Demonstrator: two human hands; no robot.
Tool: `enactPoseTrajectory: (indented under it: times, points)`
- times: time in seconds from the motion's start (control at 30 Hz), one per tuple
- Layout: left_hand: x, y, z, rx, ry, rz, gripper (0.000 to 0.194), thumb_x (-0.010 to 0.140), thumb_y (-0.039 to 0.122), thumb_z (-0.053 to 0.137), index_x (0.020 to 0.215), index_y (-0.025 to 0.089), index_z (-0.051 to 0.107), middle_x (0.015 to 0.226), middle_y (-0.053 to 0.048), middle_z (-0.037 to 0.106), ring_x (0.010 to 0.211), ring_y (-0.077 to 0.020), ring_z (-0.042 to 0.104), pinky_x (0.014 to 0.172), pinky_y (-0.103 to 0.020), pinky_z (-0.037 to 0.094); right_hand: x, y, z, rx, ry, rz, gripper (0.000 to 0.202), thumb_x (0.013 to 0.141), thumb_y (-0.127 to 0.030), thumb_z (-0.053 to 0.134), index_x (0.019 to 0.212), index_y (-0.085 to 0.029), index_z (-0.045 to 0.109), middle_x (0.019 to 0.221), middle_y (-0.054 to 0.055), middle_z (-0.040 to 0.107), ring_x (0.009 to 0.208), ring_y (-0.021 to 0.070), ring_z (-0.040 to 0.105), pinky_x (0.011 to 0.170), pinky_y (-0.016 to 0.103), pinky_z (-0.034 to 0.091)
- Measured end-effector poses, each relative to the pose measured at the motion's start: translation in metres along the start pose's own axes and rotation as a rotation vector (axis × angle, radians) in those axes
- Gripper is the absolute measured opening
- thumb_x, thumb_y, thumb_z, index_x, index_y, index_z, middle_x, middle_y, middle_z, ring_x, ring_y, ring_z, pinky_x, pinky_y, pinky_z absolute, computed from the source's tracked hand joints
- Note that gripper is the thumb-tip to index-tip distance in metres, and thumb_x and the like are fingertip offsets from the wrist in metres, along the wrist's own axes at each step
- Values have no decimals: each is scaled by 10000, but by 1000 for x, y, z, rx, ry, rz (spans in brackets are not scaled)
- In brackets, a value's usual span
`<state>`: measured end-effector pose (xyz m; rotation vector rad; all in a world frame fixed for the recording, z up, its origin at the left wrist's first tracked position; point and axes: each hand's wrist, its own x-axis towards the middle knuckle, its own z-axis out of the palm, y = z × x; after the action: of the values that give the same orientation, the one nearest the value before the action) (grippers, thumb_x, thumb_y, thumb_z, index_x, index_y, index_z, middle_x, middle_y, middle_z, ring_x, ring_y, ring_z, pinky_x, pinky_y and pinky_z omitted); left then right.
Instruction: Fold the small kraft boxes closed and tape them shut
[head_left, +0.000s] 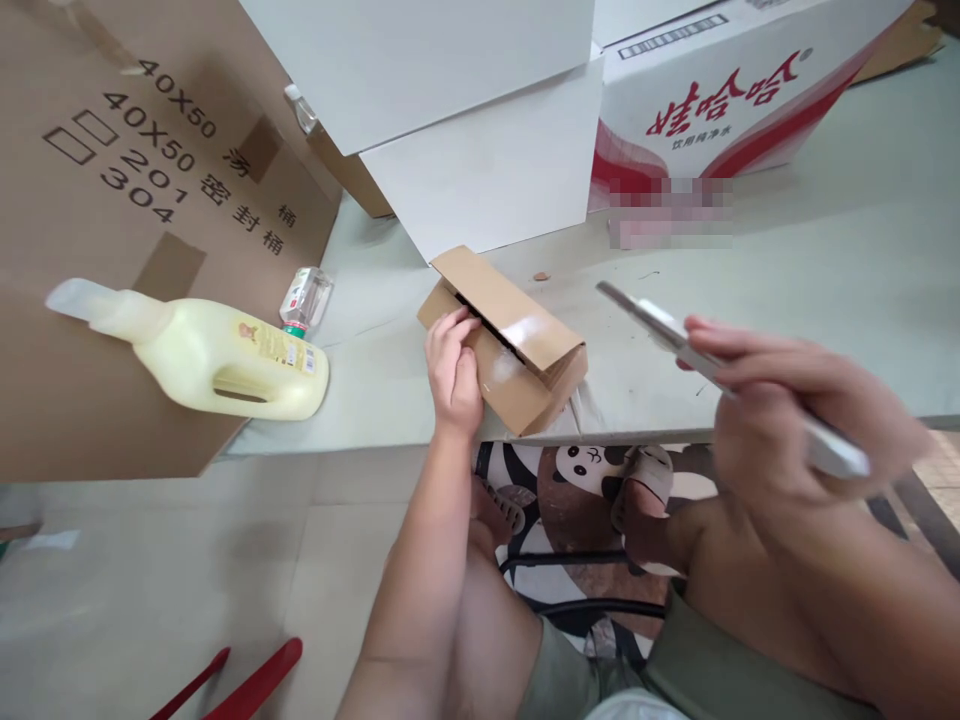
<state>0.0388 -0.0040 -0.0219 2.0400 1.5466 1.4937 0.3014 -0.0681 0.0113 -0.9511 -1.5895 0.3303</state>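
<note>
A small brown cardboard box [517, 320] rests near the front edge of the table, its top flaps partly raised with a dark gap between them. My left hand [455, 375] grips the box's left side, the fingertips tucked into that gap. Off to the right and above the table edge, my right hand [795, 410] is closed around a utility knife [697, 360]. The knife's blade end points up and left towards the box without touching it. Motion blurs the right hand slightly.
Left of the box lie a pale yellow detergent bottle [217, 350] and a small clear bottle [306, 298], against a large carton [150, 180]. White boxes [487, 160] and a red-and-white carton [712, 110] stand behind on the table [750, 270]. Red legs [255, 680] show on the floor.
</note>
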Motion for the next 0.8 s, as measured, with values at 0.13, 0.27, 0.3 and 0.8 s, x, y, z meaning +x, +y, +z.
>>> enactPoseTrajectory:
  times: [0.13,0.27,0.3,0.8]
  points:
    - [3,-10,-9,-94,7,-86,340,918,391,451,1085,225,697,1342,-97,609,1323,-257,517,1178,-435,351,5,39,14,-170,-117,-41,113,914,-190,551,897,-227,656,1029,67,746,1178,268,673,1019,503,558]
    - [0,-17,-21,-237,34,-223,292,866,417,544,991,218,718,1331,-93,612,1352,-262,498,1176,-410,358,-1,75,26,-361,-436,136,144,888,-239,564,967,-184,671,1157,145,683,1364,354,516,1083,552,487]
    - [-2,-17,-24,-292,51,-258,298,861,442,555,978,219,713,1339,-91,609,1362,-261,492,1172,-405,364,-3,81,27,-396,-504,168,182,874,-248,579,1004,-164,675,1192,166,662,1405,375,462,1116,562,450]
    - [-37,0,-83,-546,106,-874,309,648,294,806,883,194,632,833,-50,724,810,-209,714,697,-302,573,-19,66,52,-468,-930,190,618,891,-441,483,1402,-97,530,1476,194,523,1486,422,293,1199,628,226]
